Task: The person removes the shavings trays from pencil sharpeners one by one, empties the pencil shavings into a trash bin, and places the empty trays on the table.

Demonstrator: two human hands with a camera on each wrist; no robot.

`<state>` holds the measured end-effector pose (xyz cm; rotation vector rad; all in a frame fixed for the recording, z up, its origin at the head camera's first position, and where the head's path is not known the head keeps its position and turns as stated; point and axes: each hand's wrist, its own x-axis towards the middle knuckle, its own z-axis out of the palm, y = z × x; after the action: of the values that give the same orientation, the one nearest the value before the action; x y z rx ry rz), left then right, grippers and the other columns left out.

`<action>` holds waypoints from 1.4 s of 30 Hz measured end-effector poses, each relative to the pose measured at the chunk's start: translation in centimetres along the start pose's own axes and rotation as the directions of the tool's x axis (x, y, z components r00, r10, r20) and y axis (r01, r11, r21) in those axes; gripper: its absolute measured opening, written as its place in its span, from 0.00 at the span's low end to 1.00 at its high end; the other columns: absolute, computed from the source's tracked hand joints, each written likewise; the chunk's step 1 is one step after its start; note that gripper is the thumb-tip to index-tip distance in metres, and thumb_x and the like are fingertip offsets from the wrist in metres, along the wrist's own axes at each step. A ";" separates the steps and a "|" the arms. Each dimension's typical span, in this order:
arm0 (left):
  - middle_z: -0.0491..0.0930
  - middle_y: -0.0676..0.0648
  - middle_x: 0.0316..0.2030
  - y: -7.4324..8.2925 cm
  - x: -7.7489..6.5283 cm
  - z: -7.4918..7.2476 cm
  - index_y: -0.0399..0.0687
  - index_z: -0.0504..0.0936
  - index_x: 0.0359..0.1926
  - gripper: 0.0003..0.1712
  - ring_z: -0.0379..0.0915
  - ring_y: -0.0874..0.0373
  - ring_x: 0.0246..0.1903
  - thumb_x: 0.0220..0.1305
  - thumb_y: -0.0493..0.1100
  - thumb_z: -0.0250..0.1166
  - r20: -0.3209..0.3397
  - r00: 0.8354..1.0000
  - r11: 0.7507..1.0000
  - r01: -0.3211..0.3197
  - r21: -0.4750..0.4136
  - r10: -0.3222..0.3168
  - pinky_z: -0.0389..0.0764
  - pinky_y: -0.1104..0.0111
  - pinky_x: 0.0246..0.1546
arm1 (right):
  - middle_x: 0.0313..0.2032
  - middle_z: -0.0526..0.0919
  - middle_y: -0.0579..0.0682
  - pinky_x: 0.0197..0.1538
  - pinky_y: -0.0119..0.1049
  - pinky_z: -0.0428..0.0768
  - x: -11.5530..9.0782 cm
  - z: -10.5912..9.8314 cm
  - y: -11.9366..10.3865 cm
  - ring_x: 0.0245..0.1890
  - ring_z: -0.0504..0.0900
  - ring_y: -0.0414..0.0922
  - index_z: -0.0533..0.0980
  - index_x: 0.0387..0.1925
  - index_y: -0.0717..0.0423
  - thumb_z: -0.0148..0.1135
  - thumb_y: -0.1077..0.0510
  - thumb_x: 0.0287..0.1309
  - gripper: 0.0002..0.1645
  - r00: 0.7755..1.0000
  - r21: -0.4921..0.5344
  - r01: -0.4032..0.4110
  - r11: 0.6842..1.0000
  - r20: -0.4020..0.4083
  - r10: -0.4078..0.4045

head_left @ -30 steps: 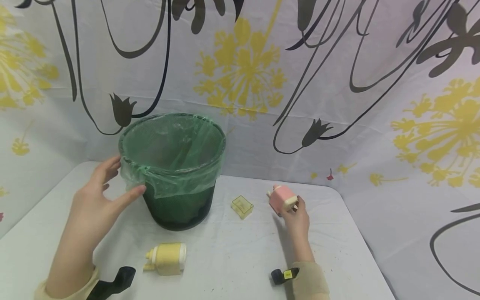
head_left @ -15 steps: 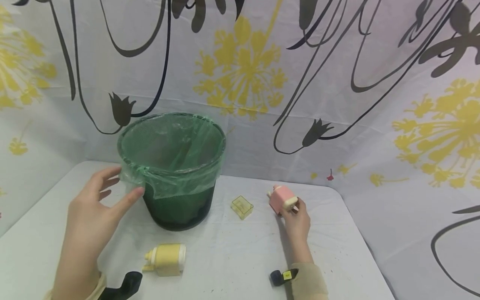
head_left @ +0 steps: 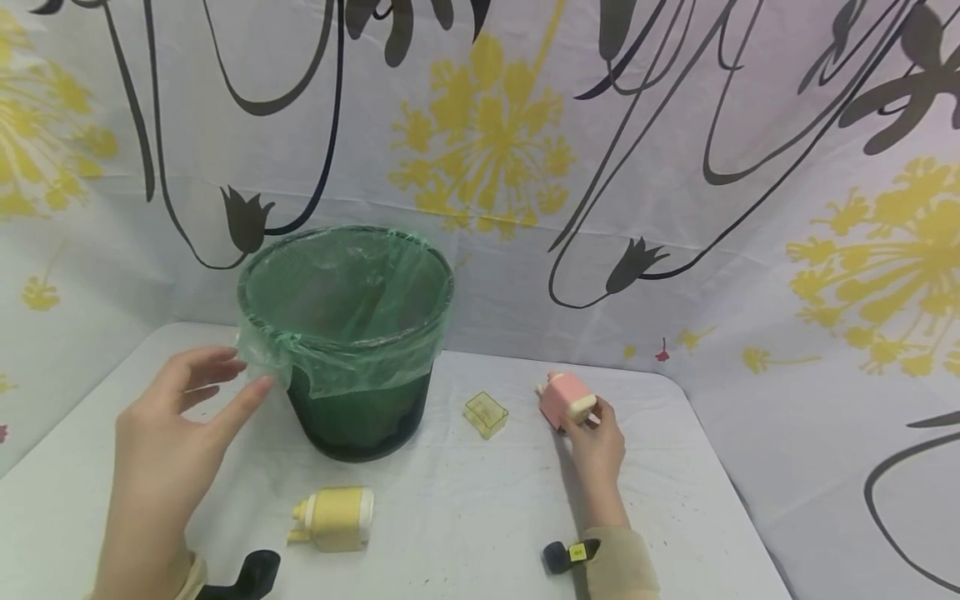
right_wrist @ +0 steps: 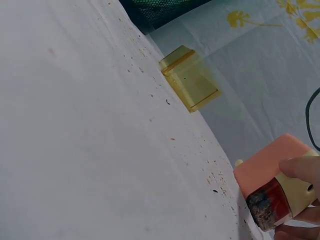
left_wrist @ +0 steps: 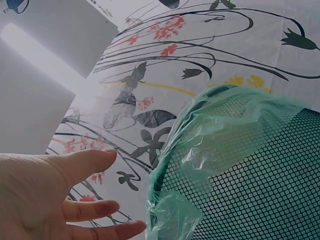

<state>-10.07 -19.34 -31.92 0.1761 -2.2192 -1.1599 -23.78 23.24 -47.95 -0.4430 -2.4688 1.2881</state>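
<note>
Pinching the pink device (head_left: 564, 398) by its cream end (right_wrist: 296, 194) with the right grip (head_left: 597, 446), toward the back right of the bench (head_left: 480, 508); spreading the left grip (head_left: 171, 425) just beside the lined bin (head_left: 360, 423). Probably light, stiff, slightly slippery; best taken by the pink sides (right_wrist: 267, 162), clear of the likely brittle see-through compartment (right_wrist: 270, 202).

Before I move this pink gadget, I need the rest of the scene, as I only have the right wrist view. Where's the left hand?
Observer: In the head view, the left hand is just left of the bin, its fingers open.

Operator: I only see the bin's lower part. Is it lined?

Observer: Yes, a thin green bag is folded over its rim.

Operator: Anything on the table outside my view?

Observer: A yellow-and-white gadget lies nearer the head camera than the bin.
</note>
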 end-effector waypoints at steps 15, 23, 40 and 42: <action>0.83 0.61 0.36 -0.2 0.1 0.8 0.47 0.86 0.42 0.10 0.75 0.75 0.37 0.59 0.44 0.70 0.123 0.987 0.992 -0.097 -0.078 0.107 0.70 0.83 0.37 | 0.59 0.72 0.64 0.58 0.55 0.68 -0.1 -1.3 -0.7 0.53 0.77 0.61 0.65 0.63 0.63 0.73 0.57 0.50 0.42 0.997 -0.010 0.071 0.997 -0.039 -0.072; 0.84 0.54 0.38 -1.0 0.6 1.7 0.48 0.85 0.43 0.11 0.76 0.72 0.38 0.59 0.43 0.70 0.267 0.952 0.986 -0.122 -0.116 0.149 0.71 0.81 0.40 | 0.58 0.74 0.62 0.51 0.52 0.74 -0.3 -2.0 -1.5 0.52 0.78 0.59 0.67 0.63 0.60 0.74 0.56 0.49 0.41 0.995 -0.006 0.092 0.996 -0.032 -0.092; 0.84 0.56 0.41 -0.3 0.3 2.9 0.50 0.82 0.48 0.15 0.79 0.64 0.40 0.58 0.40 0.70 0.402 0.878 0.955 -0.173 -0.242 0.261 0.76 0.76 0.37 | 0.58 0.75 0.58 0.50 0.45 0.78 -1.5 -3.8 -4.6 0.52 0.79 0.55 0.67 0.65 0.57 0.74 0.55 0.50 0.41 0.989 0.059 0.142 0.988 0.038 -0.144; 0.84 0.55 0.41 -0.2 0.3 3.0 0.50 0.81 0.49 0.17 0.79 0.63 0.40 0.58 0.40 0.70 0.410 0.870 0.950 -0.178 -0.255 0.273 0.77 0.75 0.38 | 0.58 0.75 0.57 0.50 0.44 0.78 -1.8 -4.1 -5.1 0.52 0.79 0.54 0.68 0.65 0.56 0.74 0.55 0.49 0.41 0.988 0.063 0.149 0.987 0.042 -0.152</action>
<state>-12.05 -17.45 -33.20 -0.4731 -2.3899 -1.3916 -21.11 22.74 -41.79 -0.2098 -2.4415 1.3196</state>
